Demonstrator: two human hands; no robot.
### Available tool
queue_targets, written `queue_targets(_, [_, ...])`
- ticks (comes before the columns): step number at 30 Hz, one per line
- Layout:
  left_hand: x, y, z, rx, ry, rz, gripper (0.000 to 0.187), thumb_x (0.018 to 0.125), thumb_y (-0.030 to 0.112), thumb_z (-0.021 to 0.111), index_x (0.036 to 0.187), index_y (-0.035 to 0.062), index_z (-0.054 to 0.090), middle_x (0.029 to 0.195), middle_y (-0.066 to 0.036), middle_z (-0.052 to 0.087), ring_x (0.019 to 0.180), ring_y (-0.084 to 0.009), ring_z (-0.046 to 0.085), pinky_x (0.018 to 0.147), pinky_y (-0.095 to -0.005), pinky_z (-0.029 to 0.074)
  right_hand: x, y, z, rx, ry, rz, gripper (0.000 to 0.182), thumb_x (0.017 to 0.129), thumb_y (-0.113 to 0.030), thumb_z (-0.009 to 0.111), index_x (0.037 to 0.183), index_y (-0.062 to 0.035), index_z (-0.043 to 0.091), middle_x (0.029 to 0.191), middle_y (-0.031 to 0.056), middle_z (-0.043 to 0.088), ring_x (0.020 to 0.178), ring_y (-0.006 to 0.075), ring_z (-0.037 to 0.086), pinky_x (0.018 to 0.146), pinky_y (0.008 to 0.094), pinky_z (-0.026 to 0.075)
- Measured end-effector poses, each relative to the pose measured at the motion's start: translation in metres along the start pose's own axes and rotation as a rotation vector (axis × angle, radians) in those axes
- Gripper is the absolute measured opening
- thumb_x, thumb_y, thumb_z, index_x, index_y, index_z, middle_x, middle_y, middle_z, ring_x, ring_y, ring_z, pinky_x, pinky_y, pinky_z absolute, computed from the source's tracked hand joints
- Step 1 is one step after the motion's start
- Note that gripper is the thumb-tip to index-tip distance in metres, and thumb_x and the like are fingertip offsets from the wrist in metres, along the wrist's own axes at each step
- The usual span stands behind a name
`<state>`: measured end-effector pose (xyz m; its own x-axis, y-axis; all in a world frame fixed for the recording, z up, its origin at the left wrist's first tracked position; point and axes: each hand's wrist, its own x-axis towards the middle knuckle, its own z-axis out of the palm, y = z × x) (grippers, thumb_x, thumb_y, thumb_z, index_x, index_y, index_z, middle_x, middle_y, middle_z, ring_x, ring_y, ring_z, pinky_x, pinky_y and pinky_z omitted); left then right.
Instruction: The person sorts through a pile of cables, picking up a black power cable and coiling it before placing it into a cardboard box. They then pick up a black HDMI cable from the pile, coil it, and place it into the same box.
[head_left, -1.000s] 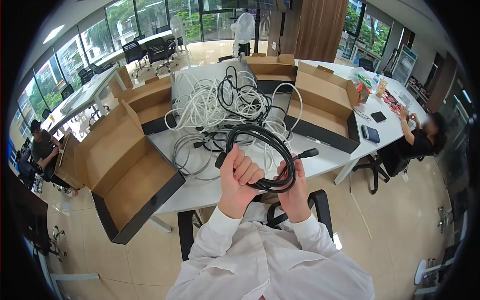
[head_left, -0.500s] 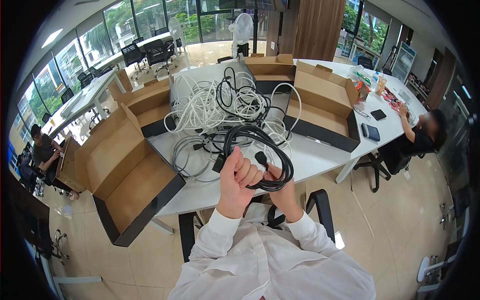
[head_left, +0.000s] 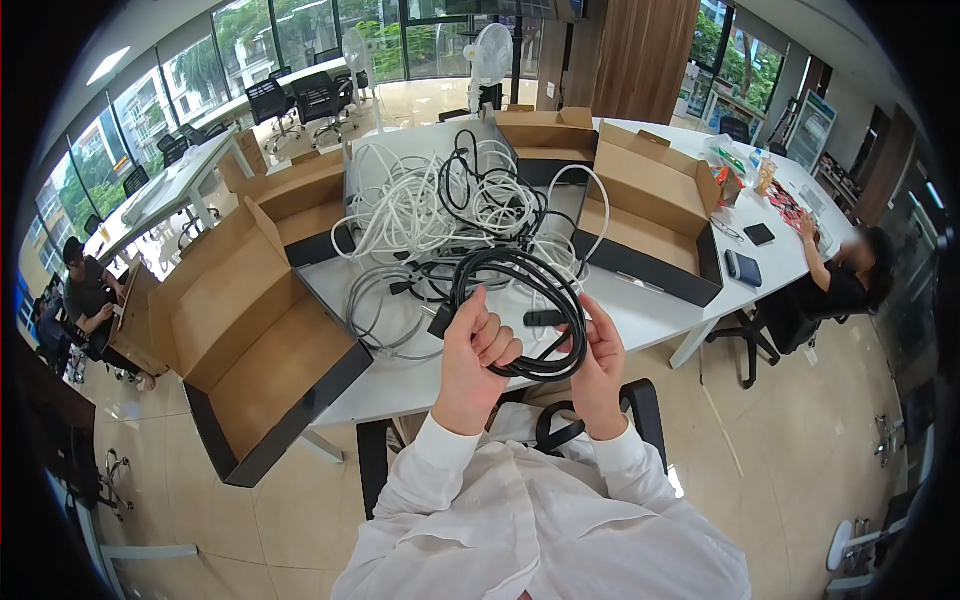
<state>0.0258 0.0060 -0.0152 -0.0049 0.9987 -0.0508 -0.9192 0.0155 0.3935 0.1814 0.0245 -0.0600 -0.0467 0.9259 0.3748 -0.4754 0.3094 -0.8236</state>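
Note:
My left hand (head_left: 474, 365) is closed around the lower left of a coiled black cable (head_left: 512, 258), held up over the table's front edge. My right hand (head_left: 602, 365) is at the coil's right side, its fingers bent around the strands. A black connector end (head_left: 543, 318) points sideways inside the loop, close to my right fingers. Another dark plug (head_left: 439, 322) sticks out on the left beside my left thumb. Behind the coil lies a tangled heap of white cables (head_left: 395, 215) with black cords among it. Grey cable loops (head_left: 362, 305) lie to its left.
Open cardboard boxes surround the heap: one at front left (head_left: 270, 400), one at back left (head_left: 312, 215), one at the back (head_left: 548, 138), one at right (head_left: 645, 235). A wallet (head_left: 742, 268) and phone (head_left: 759, 233) lie farther right. People sit at both sides.
My right hand has moved right and slightly up, from inside the coil's lower part to its right side. The connector inside the loop has turned sideways. My left hand keeps its hold.

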Motion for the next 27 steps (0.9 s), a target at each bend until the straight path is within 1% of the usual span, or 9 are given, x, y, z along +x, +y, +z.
queue_targets(5, [0.002, -0.002, -0.003, 0.056, 0.038, 0.124, 0.048, 0.095, 0.028, 0.056, 0.056, 0.0186, 0.029, 0.047, 0.007, 0.021, 0.04, -0.0058, 0.018, 0.042, -0.0247, 0.018, 0.008, -0.017, -0.004, 0.266, -0.21, 0.149, 0.069, 0.079, 0.002, 0.049, 0.146, -0.0011, 0.029, 0.12, 0.0177, 0.059, 0.113, 0.0212, 0.055, 0.088, 0.0302, 0.046])
queue_targets(8, [0.006, -0.009, -0.01, 0.093, 0.022, 0.226, 0.046, 0.096, 0.025, 0.056, 0.058, 0.017, 0.03, 0.049, 0.006, 0.019, 0.041, -0.0069, 0.018, 0.044, -0.0263, 0.018, 0.004, -0.022, 0.001, 0.128, -0.333, 0.079, 0.083, 0.067, 0.009, 0.043, 0.147, -0.0025, 0.025, 0.136, 0.0225, 0.043, 0.125, 0.0247, 0.045, 0.1, 0.0391, 0.041])
queue_targets(12, [0.005, -0.024, -0.01, 0.227, -0.017, 0.351, 0.041, 0.098, 0.023, 0.053, 0.062, 0.0165, 0.034, 0.049, 0.006, 0.021, 0.041, -0.0066, 0.018, 0.044, -0.0266, 0.019, -0.002, -0.003, -0.001, -0.32, -0.309, -0.09, 0.078, 0.073, 0.012, 0.057, 0.144, -0.0058, 0.031, 0.138, 0.0172, 0.038, 0.121, 0.0247, 0.051, 0.092, 0.032, 0.05])
queue_targets(13, [0.003, -0.028, -0.008, 0.278, -0.024, 0.389, 0.04, 0.098, 0.023, 0.052, 0.063, 0.0164, 0.034, 0.049, 0.006, 0.021, 0.041, -0.0066, 0.018, 0.044, -0.0267, 0.018, -0.001, 0.004, -0.002, -0.288, -0.23, -0.125, 0.066, 0.077, 0.011, 0.061, 0.138, -0.004, 0.041, 0.137, 0.0148, 0.038, 0.118, 0.0233, 0.054, 0.086, 0.0268, 0.052])
queue_targets(16, [0.004, -0.037, -0.007, 0.285, 0.03, 0.353, 0.039, 0.098, 0.022, 0.052, 0.064, 0.016, 0.036, 0.049, 0.007, 0.021, 0.041, -0.0066, 0.019, 0.043, -0.027, 0.018, 0.002, 0.008, -0.002, -0.455, -0.061, -0.327, 0.051, 0.079, 0.011, 0.06, 0.128, -0.0015, 0.052, 0.135, 0.015, 0.041, 0.117, 0.0225, 0.054, 0.082, 0.0255, 0.053])
queue_targets(17, [0.006, -0.04, -0.009, 0.283, 0.029, 0.349, 0.039, 0.098, 0.021, 0.053, 0.063, 0.0158, 0.036, 0.049, 0.007, 0.021, 0.041, -0.0066, 0.019, 0.043, -0.0272, 0.018, -0.002, 0.003, 0.0, -0.525, 0.054, -0.305, 0.039, 0.08, 0.009, 0.061, 0.117, -0.0014, 0.062, 0.132, 0.0169, 0.046, 0.117, 0.0269, 0.054, 0.087, 0.03, 0.051])
queue_targets(20, [0.014, -0.048, -0.02, 0.344, 0.016, 0.467, 0.04, 0.098, 0.021, 0.053, 0.062, 0.0158, 0.035, 0.049, 0.007, 0.021, 0.041, -0.0067, 0.019, 0.043, -0.0275, 0.018, 0.002, 0.004, -0.009, -1.048, 0.125, -0.694, 0.038, 0.078, 0.011, 0.062, 0.114, -0.0023, 0.065, 0.129, 0.0196, 0.05, 0.115, 0.0305, 0.055, 0.081, 0.0298, 0.052])
queue_targets(24, [0.013, -0.038, -0.013, 0.208, 0.024, 0.333, 0.043, 0.097, 0.022, 0.054, 0.06, 0.0157, 0.033, 0.049, 0.006, 0.021, 0.042, -0.0071, 0.018, 0.044, -0.0276, 0.018, -0.002, 0.004, -0.013, -1.019, 0.152, -0.839, 0.037, 0.073, 0.006, 0.069, 0.108, -0.0058, 0.069, 0.127, 0.0172, 0.051, 0.118, 0.0369, 0.051, 0.098, 0.0431, 0.041])
queue_targets(27, [0.014, -0.029, -0.013, 0.139, 0.015, 0.219, 0.045, 0.097, 0.024, 0.054, 0.059, 0.0156, 0.03, 0.05, 0.006, 0.018, 0.043, -0.0075, 0.017, 0.045, -0.027, 0.019, -0.006, 0.008, -0.016, -1.012, 0.124, -1.002, 0.031, 0.068, 0.004, 0.069, 0.097, -0.0087, 0.073, 0.119, 0.0125, 0.052, 0.111, 0.0352, 0.052, 0.094, 0.0502, 0.041])
